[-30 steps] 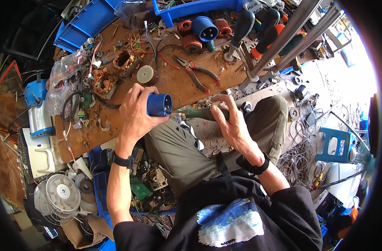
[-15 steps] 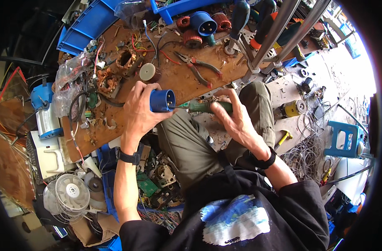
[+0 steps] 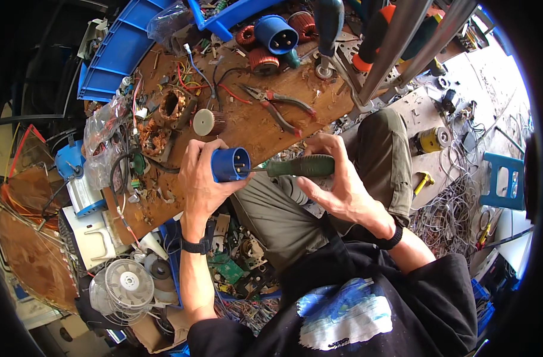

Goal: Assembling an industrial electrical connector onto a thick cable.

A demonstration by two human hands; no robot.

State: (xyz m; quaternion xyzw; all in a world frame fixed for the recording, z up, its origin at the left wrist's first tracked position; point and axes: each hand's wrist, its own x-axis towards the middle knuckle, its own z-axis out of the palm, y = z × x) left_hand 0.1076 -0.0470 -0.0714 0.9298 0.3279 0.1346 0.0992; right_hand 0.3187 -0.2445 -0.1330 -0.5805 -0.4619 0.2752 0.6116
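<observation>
My left hand (image 3: 201, 172) is closed around a blue round industrial plug (image 3: 227, 165), its open face with metal pins turned to the right. A screwdriver (image 3: 301, 166) with a green handle lies level, its shaft reaching into the plug's face. My right hand (image 3: 342, 178) cups the handle's end loosely; thumb and forefinger stand apart on either side of it, and the other fingers are partly hidden. Just beyond my left hand, a copper-wound coil (image 3: 208, 122) with a pale round end stands on the wooden bench (image 3: 236, 134).
Red-handled pliers (image 3: 279, 110) lie farther back on the bench. Behind them are another blue plug (image 3: 276, 34) and several copper coils. Metal posts (image 3: 396, 50) rise at the back right. Stripped motor parts (image 3: 164, 122) and wires crowd the left; a fan (image 3: 128, 282) sits lower left.
My right thumb and fingers have opened away from the screwdriver's handle, which stays level at the plug. The whole view has shifted slightly; my left hand keeps its hold.
</observation>
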